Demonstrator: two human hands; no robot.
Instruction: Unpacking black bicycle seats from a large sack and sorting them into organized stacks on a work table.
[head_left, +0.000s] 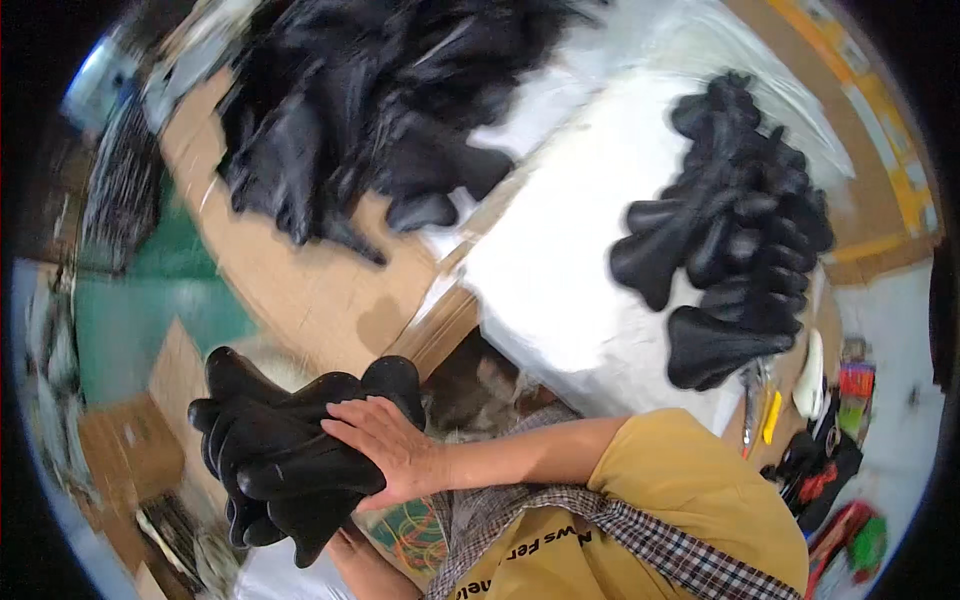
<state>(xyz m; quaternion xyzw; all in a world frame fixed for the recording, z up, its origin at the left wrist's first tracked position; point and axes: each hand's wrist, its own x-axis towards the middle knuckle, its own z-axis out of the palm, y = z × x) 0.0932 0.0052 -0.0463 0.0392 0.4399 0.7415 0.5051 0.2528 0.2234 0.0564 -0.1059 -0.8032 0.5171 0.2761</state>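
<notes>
Yellow sleeve (690, 465) is filling the near right; the right hand (390, 450) is lying over a black stack (300, 475) at lower left, fingers stretched and slightly parted, though how firmly it is gripping I cannot tell. The left forearm (368, 568) is coming up beneath the stack, which is hiding the left hand and its hold. Beyond, a black heap (390, 100) is covering some cardboard (310, 300), another pile (740, 230) is lying on white sheeting (560, 270), and a yellow tool (771, 417) is resting near it
</notes>
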